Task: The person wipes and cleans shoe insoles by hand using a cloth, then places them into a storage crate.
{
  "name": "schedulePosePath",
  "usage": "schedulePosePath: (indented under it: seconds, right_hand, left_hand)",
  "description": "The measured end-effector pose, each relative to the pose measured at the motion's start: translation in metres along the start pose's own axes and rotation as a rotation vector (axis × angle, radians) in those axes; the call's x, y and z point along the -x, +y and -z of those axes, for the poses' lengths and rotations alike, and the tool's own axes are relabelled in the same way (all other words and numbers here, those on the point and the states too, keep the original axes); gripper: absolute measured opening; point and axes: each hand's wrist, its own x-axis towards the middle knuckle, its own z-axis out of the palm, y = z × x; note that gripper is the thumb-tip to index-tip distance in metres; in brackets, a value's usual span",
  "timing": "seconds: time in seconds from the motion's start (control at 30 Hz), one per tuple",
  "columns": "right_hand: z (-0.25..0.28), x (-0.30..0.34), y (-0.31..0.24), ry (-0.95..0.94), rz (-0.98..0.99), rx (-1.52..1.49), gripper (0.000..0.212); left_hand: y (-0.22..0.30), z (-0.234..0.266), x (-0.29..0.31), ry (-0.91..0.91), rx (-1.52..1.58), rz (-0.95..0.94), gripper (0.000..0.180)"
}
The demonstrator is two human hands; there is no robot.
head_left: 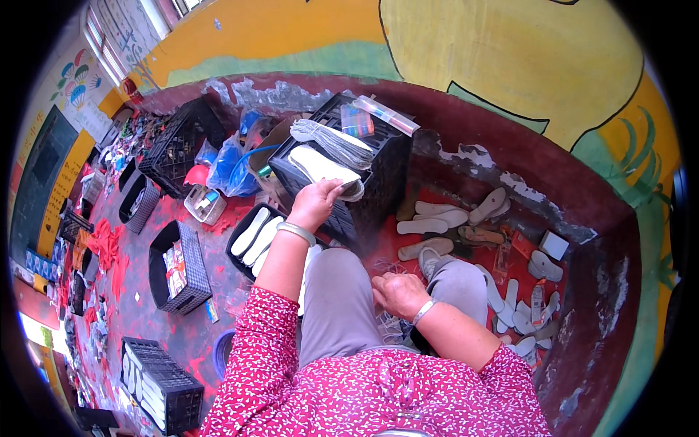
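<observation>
My left hand [315, 205] is reaching forward, its thumb and fingers closed on the near end of a white insole [314, 162]. That insole lies with others on an upturned black plastic crate [386, 164]. Beside it, a stack of grey-edged insoles [333, 140] rests on the same crate. My right hand [402, 293] is held low between my knees with its fingers curled; whatever may be inside them is hidden. Left of my knees, a black basket [251, 227] holds several white insoles.
Loose insoles [435, 218] lie scattered on the floor to the right, by the peeling wall. Left are a checked basket [182, 269], a black crate of white insoles [164, 393] and blue plastic bags [229, 164]. A clear tube-like packet [386, 114] lies on the crate top.
</observation>
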Motion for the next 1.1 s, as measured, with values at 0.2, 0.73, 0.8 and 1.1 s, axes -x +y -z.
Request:
schedulePosePath:
  seconds: [0.2,0.73,0.8,1.1]
  right_hand:
    - [-0.001,0.0,0.001,-0.016,0.01,-0.003,0.022]
    - [0.001,-0.001,0.0,-0.037,-0.015,-0.006,0.022]
    - [0.002,-0.001,-0.002,-0.039,-0.021,-0.008,0.022]
    - [0.0,-0.001,0.0,-0.052,-0.007,0.012,0.021]
  left_hand:
    - [-0.007,-0.005,0.005,0.073,-0.17,-0.155,0.021]
    - [0.012,-0.009,0.004,0.202,-0.507,-0.217,0.025]
    - [0.006,-0.014,0.003,0.213,-0.507,-0.239,0.025]
    - [-0.007,0.002,0.008,0.668,-0.295,-0.439,0.036]
